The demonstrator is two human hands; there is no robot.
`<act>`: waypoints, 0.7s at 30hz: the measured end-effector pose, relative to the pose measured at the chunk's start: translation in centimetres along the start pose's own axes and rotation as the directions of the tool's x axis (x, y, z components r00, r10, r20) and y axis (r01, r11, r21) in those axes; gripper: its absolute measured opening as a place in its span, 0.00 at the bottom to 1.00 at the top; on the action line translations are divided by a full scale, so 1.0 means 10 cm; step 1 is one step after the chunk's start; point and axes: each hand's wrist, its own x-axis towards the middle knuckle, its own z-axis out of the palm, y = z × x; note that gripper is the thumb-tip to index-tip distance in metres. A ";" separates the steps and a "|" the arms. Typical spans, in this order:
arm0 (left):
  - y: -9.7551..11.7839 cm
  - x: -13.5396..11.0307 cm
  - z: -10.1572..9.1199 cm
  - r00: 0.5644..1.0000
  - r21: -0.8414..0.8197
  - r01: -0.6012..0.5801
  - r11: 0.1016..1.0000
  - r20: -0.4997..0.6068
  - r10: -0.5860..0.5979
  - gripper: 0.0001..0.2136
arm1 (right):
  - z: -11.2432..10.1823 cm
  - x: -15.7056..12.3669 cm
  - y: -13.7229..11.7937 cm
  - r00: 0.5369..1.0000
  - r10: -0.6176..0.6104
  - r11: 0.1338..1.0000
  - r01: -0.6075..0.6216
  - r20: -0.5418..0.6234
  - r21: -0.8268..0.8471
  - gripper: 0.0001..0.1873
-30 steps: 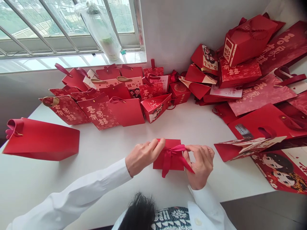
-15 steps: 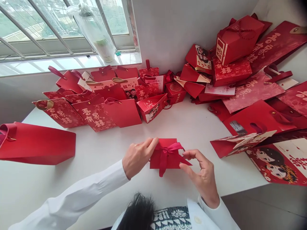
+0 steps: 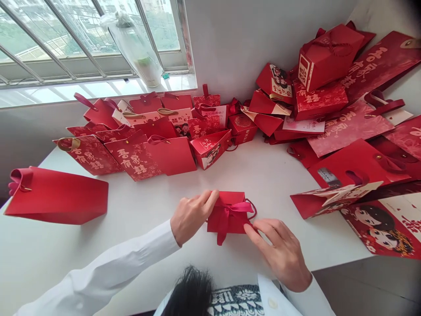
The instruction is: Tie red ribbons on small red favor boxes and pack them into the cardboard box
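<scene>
A small red gift box [image 3: 226, 215] lies on the white table [image 3: 131, 197] in front of me, tied with a glossy pink-red ribbon bow [image 3: 232, 208]. One ribbon tail hangs below the box, and a thin loop curves out at its right side. My left hand [image 3: 194, 217] is shut on the box's left edge, with the fingertips over its top. My right hand [image 3: 279, 254] lies at the lower right corner, fingers extended, touching the box and holding no ribbon.
Many red gift bags and boxes with gold characters stand in a row along the wall and lie heaped at the right. A red bag [image 3: 57, 195] lies on its side at the left. A barred window [image 3: 88, 39] and a hanging plastic bag [image 3: 134, 48] are behind.
My right hand has let go of the ribbon and moved down and right, then back to the box corner. The long ribbon tail at the right is gone, and a loop now shows there.
</scene>
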 end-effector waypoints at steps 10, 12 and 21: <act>0.02 -0.01 -0.02 0.999 0.063 0.027 0.998 -0.029 -0.025 0.16 | 0.01 0.13 0.14 0.823 0.562 0.689 -0.525 0.090 0.500 0.08; 0.03 -0.01 -0.01 0.998 0.048 0.045 0.998 -0.039 -0.043 0.13 | 0.10 0.19 0.19 0.798 0.575 0.632 -0.572 0.178 0.523 0.11; 0.04 0.01 0.04 0.997 0.027 0.059 0.998 -0.059 -0.057 0.12 | 0.33 0.40 0.15 0.784 0.621 0.704 -0.548 -0.017 0.451 0.04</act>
